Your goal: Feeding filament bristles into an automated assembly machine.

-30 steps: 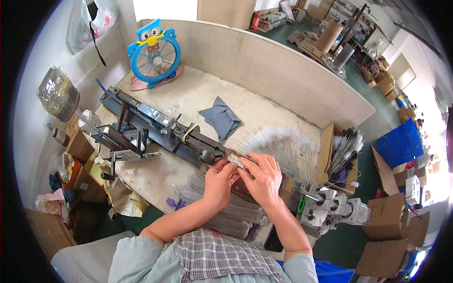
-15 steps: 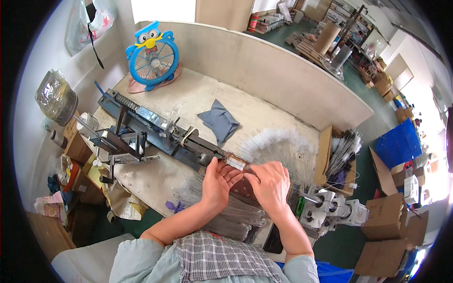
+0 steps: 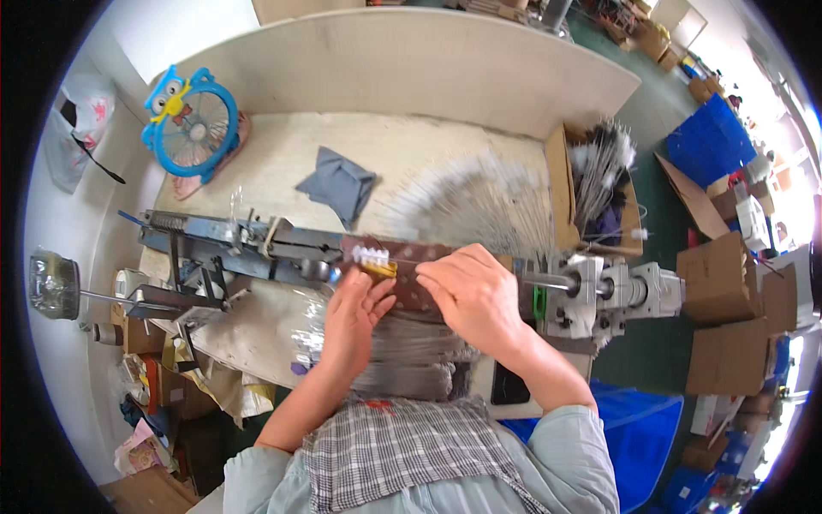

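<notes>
A small white piece with a yellow lower edge [image 3: 377, 262] sits at the end of the long dark metal fixture [image 3: 295, 242], over a brown dotted cloth [image 3: 411, 296]. Beside it is my left hand [image 3: 349, 315], its fingers loosely curved and apart, the tips close to the yellow edge. Just to the right, my right hand [image 3: 473, 295] has thumb and fingers pinched together; a faint thin strand seems to run from them to the white piece, too fine to make out. Under my wrists lies a bundle of thin grey wires [image 3: 407, 360].
White-tipped wires [image 3: 479, 201] fan out behind my hands. A grey cloth [image 3: 338, 184] and a blue cartoon fan [image 3: 193, 128] stand farther left. On the right are a cardboard box [image 3: 562, 184] of wires and a metal shaft machine [image 3: 591, 295]. A low partition [image 3: 385, 64] closes the back.
The view has shifted and turned, so the fixture lies more level. My left fingers have curled in from a flatter palm. My right hand has drawn slightly away from the white piece.
</notes>
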{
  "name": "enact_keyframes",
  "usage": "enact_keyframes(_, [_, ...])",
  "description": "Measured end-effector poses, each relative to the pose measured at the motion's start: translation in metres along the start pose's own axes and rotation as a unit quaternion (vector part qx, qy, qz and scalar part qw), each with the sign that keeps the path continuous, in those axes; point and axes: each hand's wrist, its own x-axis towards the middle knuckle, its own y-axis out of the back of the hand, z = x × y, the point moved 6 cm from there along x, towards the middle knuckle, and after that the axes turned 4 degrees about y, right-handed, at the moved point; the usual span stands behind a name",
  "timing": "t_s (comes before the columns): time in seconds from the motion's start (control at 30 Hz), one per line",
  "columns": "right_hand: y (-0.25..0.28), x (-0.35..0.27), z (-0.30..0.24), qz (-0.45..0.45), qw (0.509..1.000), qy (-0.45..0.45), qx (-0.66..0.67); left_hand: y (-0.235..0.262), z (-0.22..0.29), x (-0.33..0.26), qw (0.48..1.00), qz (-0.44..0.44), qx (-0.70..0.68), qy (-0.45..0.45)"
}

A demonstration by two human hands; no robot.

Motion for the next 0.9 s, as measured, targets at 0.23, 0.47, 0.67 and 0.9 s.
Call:
enact_keyframes(0.23, [0.006,-0.087,0.026,-0.167,0.976,-0.125,-0.055,0.112,0.015,-0.021,0.987,0.152,0.025,-0.049])
enact_keyframes(0.47, [-0.036,-0.143,0.054,-0.31,0.87,-0.376,0.079,0.445,0.03,-0.076,0.881,0.362,-0.185,-0.242])
enact_keyframes(0.67, [-0.031,-0.153,0.07,-0.298,0.845,-0.419,0.15,0.472,0.057,-0.085,0.796,0.538,-0.176,-0.215])
enact_keyframes(0.9, [-0.004,-0.153,0.061,-0.344,0.849,-0.386,0.111,0.382,-0.005,-0.043,0.893,0.349,-0.203,-0.2])
